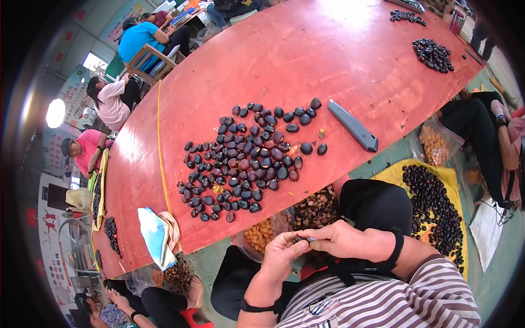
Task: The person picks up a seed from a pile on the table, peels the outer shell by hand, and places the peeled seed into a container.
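My left hand (pixel 280 257) and my right hand (pixel 343 241) meet in front of my lap, just off the table edge. Both are closed, their fingertips pinched around something small and dark, mostly hidden; I cannot tell what it is. Just beyond them are a clear bag of peeled yellow kernels (pixel 259 236) and a heap of brown shell pieces (pixel 317 210). On the red table (pixel 229 90) lies a wide spread of glossy dark brown nuts (pixel 249 148). A grey utility knife (pixel 353 127) rests to their right, near the edge.
A blue and white packet (pixel 156 232) and a tan cloth (pixel 171 228) lie at the table's left. More dark nuts (pixel 432 54) are heaped at the far right. A yellow sack (pixel 458 218) covered with nuts lies on the floor. Several other people sit around the table and behind it.
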`<control>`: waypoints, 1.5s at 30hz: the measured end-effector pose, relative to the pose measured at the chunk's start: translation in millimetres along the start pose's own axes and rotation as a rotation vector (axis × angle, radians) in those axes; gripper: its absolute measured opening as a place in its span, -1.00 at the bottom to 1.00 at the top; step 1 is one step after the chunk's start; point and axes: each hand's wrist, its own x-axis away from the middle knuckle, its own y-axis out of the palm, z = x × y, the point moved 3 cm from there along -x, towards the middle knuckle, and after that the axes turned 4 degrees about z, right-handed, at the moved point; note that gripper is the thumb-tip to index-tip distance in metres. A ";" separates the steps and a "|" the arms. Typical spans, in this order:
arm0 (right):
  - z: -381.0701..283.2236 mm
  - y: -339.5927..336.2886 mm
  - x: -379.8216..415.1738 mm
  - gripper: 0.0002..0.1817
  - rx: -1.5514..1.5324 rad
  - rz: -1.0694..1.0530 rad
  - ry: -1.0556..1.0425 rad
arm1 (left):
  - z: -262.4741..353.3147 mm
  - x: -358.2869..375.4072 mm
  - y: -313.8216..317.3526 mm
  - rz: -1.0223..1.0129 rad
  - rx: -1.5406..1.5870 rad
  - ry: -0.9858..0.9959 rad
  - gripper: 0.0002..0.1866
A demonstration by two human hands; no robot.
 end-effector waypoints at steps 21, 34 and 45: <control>-9.1 -1.7 5.4 -0.71 0.197 -0.195 0.223 | -15.3 7.8 -4.2 -0.052 -0.053 -0.204 -0.82; -19.0 -8.1 10.2 -0.72 0.187 -0.338 0.109 | -7.4 20.8 9.0 -0.163 -0.078 -0.361 -0.83; -29.4 -13.7 -3.7 -0.70 0.235 -0.433 0.069 | -2.4 17.4 23.0 -0.344 -0.255 -0.288 -0.67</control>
